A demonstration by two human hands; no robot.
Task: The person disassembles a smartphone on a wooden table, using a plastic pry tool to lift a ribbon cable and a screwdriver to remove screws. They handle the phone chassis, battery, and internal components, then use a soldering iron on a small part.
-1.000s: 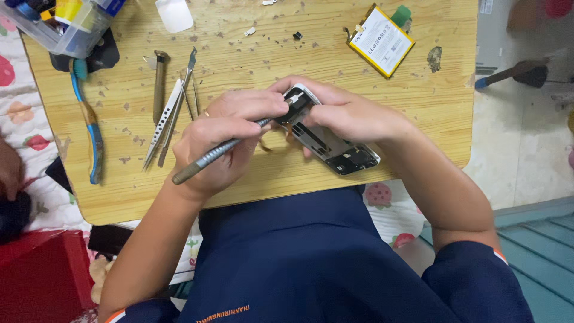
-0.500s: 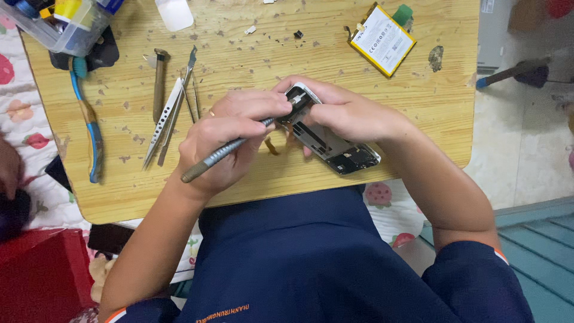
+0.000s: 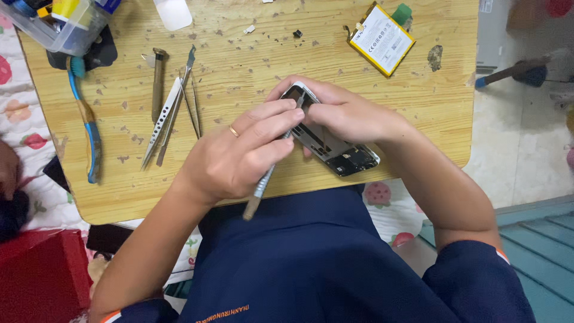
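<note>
**Both hands on an opened phone near the front edge**

The phone (image 3: 332,143) lies slantwise on the wooden surface (image 3: 251,60), open side up, its lower end close to the front edge. The right hand (image 3: 347,116) covers its upper half, fingers clenched around the frame. The left hand (image 3: 239,158), a ring on one finger, has its grip closed on a slim grey tool (image 3: 263,185); the tip meets the phone's upper end, the handle sticks out past the front edge over the lap.

Left of the hands, well apart from them, lie tweezers (image 3: 162,119) and thin picks (image 3: 192,104) in a loose fan, with a small hammer-like tool (image 3: 157,84) beside them. A blue brush (image 3: 84,119) runs along the left edge. A clear box (image 3: 57,27) sits on the far left corner. A yellow-rimmed battery (image 3: 382,39) lies near the far right corner. Between battery and hands the board is bare wood with small specks; the same holds right of the phone up to the rounded right edge.
</note>
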